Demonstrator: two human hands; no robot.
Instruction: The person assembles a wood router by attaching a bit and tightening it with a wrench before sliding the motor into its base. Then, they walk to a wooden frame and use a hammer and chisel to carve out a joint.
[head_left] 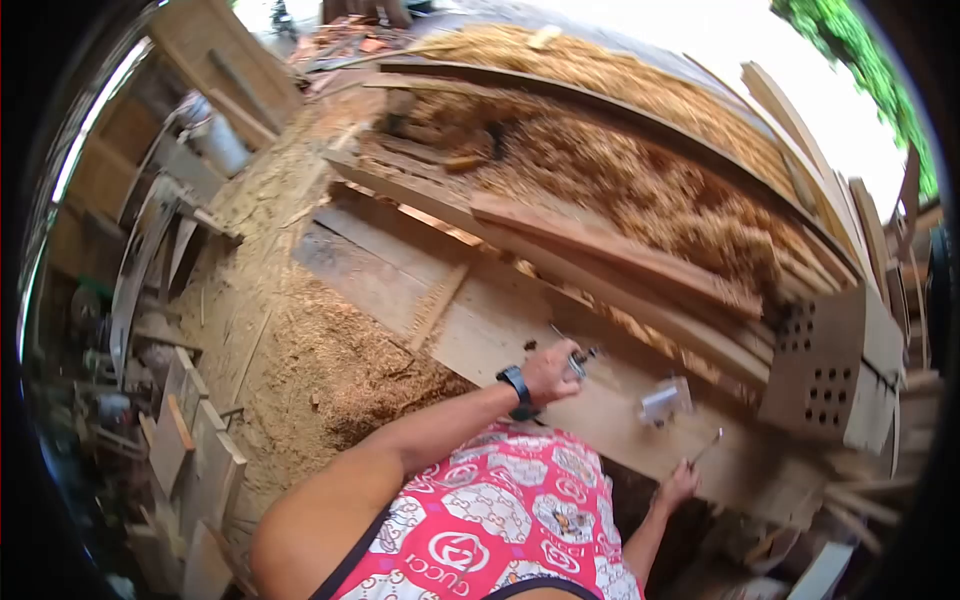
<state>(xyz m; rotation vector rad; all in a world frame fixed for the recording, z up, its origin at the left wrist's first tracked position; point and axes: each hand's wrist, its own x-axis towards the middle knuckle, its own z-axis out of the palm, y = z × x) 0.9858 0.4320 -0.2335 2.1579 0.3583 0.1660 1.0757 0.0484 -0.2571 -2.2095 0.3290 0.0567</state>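
My left hand (552, 372), with a black watch on the wrist, rests on a wide wooden plank (480, 330) and is closed on a small metal tool (580, 360). My right hand (678, 486) is lower, at the plank's near edge, gripping a thin stick-like tool (706, 447) that points up and to the right. A small clear plastic container (665, 400) lies on the plank between the two hands. My red patterned shirt (500, 530) fills the bottom of the head view.
A wooden box with drilled holes (822, 372) stands at the right. Long planks (600, 250) lie stacked behind the work plank, under heaps of wood shavings (620, 170). Sawdust (330, 370) covers the ground at left, beside offcuts (190, 450) and leaning boards.
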